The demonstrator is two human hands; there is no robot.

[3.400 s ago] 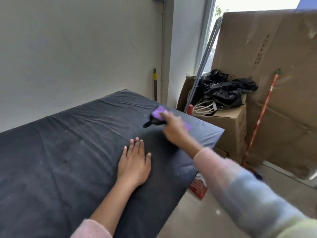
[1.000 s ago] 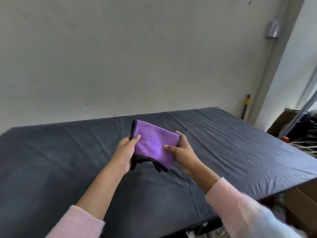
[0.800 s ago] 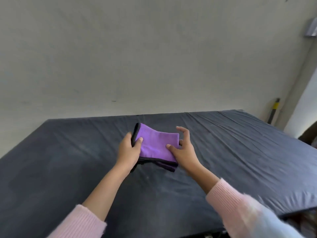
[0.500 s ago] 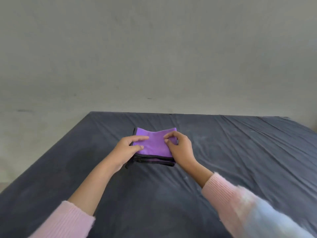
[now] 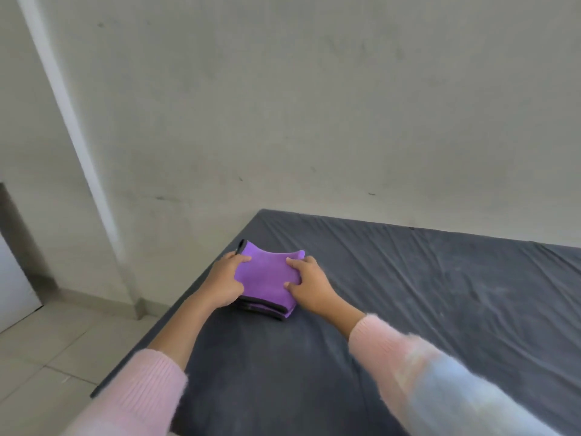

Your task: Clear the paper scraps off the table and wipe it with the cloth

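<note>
Pinching the folded purple black-trimmed cloth [image 5: 267,278], left hand [image 5: 224,283] and right hand [image 5: 312,287] could easily shove it off the dark fabric-covered worktop [image 5: 424,303] at the centre-left edge.

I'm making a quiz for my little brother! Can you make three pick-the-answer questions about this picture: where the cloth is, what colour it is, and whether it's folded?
1. Where is the cloth?
A. On the floor
B. On the table, near its left edge
C. Hanging on the wall

2. What colour is the cloth's top side?
A. Purple
B. Yellow
C. White

3. How is the cloth lying?
A. Spread out in one flat layer
B. Folded into stacked layers
C. Rolled into a ball

Answers:
1 B: it rests on the dark table top, close to the left edge.
2 A: its top is purple, with a black border.
3 B: stacked edges show at its front, and the left hand and right hand hold its sides.
</note>
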